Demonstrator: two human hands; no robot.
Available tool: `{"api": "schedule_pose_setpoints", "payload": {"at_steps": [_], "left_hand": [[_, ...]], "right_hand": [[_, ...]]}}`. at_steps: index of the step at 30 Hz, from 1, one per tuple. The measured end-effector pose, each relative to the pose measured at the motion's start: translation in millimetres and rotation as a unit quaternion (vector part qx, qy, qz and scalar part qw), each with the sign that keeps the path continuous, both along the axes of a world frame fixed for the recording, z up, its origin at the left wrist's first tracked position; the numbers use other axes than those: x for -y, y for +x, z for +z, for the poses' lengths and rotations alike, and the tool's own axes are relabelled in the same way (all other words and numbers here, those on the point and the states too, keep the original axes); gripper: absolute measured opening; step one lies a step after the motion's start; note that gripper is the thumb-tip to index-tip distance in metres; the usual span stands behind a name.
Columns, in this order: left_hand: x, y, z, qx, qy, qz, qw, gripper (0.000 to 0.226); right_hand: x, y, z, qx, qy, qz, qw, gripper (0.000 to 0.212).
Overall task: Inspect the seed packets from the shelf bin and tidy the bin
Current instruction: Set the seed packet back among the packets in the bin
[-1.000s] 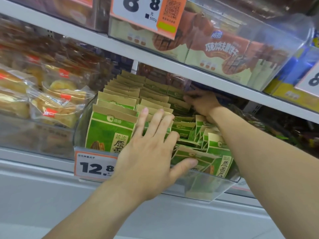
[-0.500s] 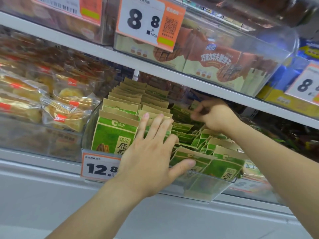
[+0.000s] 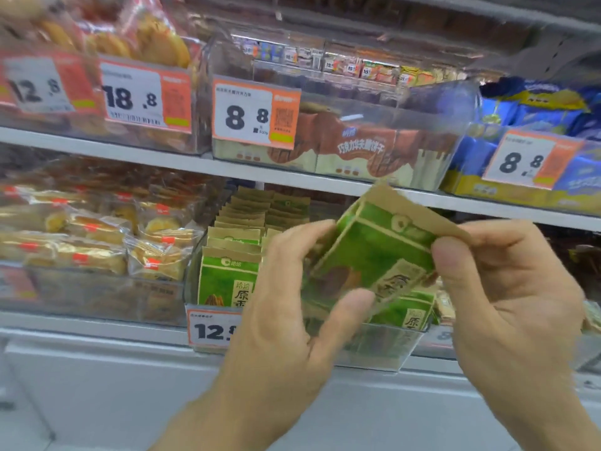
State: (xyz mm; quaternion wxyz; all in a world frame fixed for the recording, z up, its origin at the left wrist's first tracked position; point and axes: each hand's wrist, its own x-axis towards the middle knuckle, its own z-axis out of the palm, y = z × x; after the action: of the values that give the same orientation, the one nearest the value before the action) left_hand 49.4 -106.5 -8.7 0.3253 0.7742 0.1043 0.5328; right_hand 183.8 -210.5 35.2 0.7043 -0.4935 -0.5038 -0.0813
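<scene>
I hold a green and tan seed packet (image 3: 377, 252) up in front of the shelf, tilted, with both hands on it. My left hand (image 3: 289, 317) grips its lower left side, thumb across the front. My right hand (image 3: 507, 297) pinches its upper right corner. Behind them stands the clear shelf bin (image 3: 383, 349) with several more green seed packets (image 3: 229, 278) in upright rows. Part of the bin is hidden by my hands.
An orange price tag (image 3: 211, 330) reading 12.8 hangs on the bin's front. Wrapped pastries (image 3: 97, 249) fill the bin to the left. The shelf above carries a bin of brown biscuit packs (image 3: 361, 151) and blue packs (image 3: 533, 115).
My right hand has pulled a packet out of the bin toward me. My left hand has left the packets in the bin and taken hold of that packet. The view has tilted upward.
</scene>
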Motion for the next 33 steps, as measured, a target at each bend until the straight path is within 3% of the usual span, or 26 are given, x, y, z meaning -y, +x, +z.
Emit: {"api": "schedule_pose_setpoints", "payload": {"at_steps": [3,6,8,10,15,17,22,26,29,33], "left_hand": [[13.0,-16.9,5.6,-0.059,-0.192,-0.106,0.974,0.037],[13.8,-35.2,-9.7,-0.152,-0.327,-0.138,0.923,0.044],[9.1,-52.1,-18.5,-0.189,-0.355,-0.107,0.909,0.039],[-0.2,-69.0,-23.5,-0.206,-0.367,-0.078,0.904,0.034],[-28.8,-91.7,-22.6,-0.284,-0.401,-0.141,0.859,0.046],[-37.4,-94.6,-26.7,-0.278,-0.398,-0.133,0.864,0.044],[-40.3,-84.5,-47.0,-0.215,-0.408,-0.102,0.882,0.034],[-32.2,-59.8,-46.7,-0.177,-0.433,-0.130,0.874,0.038],[-27.5,-42.6,-44.1,-0.178,-0.423,-0.146,0.876,0.034],[-18.7,-22.0,-24.6,-0.176,-0.389,-0.152,0.891,0.036]], "right_hand": [[5.1,-15.4,-5.2,-0.158,-0.077,0.067,0.982,0.007],[3.7,-13.3,-24.8,-0.291,-0.256,0.144,0.911,0.023],[0.5,-11.9,-36.9,-0.270,-0.411,0.219,0.843,0.036],[-5.8,-16.5,-46.9,-0.209,-0.476,0.260,0.814,0.026],[-39.6,-28.0,-55.5,-0.205,-0.339,0.194,0.898,0.027],[-49.5,-27.6,-51.9,-0.223,-0.318,0.209,0.897,0.029],[-45.6,-33.0,-54.4,-0.145,-0.409,0.273,0.859,0.056],[-40.2,-12.7,-49.7,-0.183,-0.411,0.259,0.855,0.063],[-28.3,-2.4,-48.3,-0.162,-0.417,0.241,0.861,0.073],[5.6,0.9,-48.1,-0.137,-0.400,0.211,0.881,0.108]]}}
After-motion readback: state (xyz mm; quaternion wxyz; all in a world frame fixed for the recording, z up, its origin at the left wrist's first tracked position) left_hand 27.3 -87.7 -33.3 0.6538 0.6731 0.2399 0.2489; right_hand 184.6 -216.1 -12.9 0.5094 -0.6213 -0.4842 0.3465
